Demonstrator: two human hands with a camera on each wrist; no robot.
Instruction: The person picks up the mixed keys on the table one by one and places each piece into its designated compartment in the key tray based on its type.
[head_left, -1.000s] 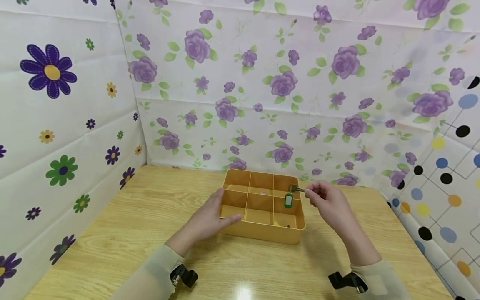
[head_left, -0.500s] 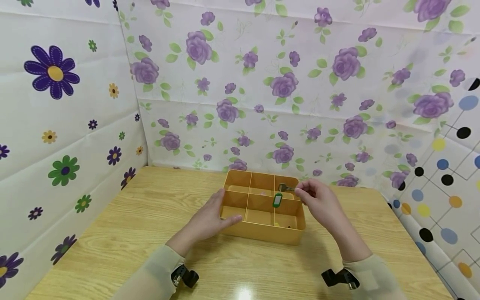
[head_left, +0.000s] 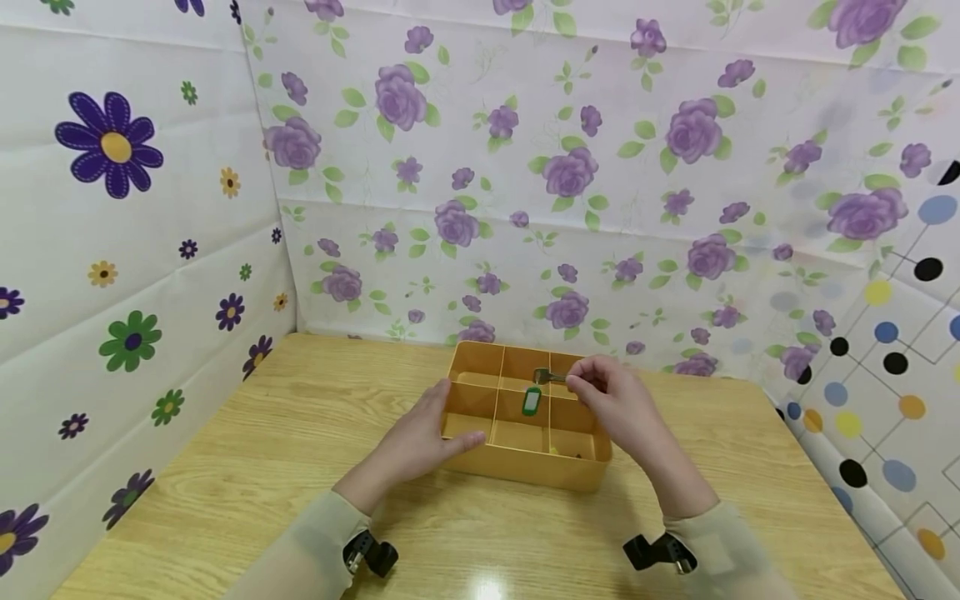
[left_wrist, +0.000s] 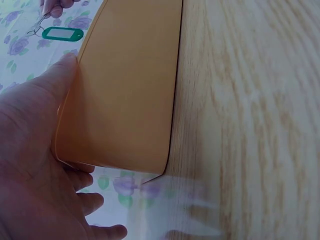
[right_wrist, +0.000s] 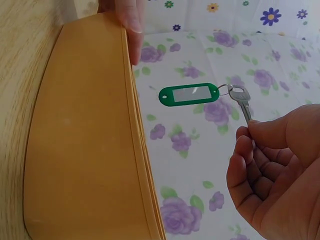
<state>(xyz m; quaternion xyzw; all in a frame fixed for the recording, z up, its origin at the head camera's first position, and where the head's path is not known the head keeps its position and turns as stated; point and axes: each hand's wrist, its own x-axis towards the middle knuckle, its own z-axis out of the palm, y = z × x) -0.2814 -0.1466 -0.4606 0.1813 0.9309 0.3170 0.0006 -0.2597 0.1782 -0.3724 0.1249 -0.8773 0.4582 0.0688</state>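
My right hand point(head_left: 619, 406) pinches a silver key point(right_wrist: 241, 101) by its blade between thumb and fingers. From the key's head, on a thin ring, hangs a green key tag point(head_left: 532, 401) with a white label. They are above the middle of an orange divided box point(head_left: 517, 464), clear of its rim. At the box's front left corner rests my left hand point(head_left: 416, 439). Its thumb lies along the front rim and its extended fingers are against the left side, as the left wrist view point(left_wrist: 30, 150) partly shows. A small yellow item point(head_left: 554, 451) lies in the front right compartment.
The box stands on a wood-grain table point(head_left: 315, 400), with wood surface on both sides and in front. Behind it hangs a flowered cloth point(head_left: 517, 167). A small pink item point(head_left: 527, 387) shows in the back middle compartment.
My right hand has moved left with the key, carrying the tag from over the right compartments to over the middle ones. The left hand has stayed at the box corner.
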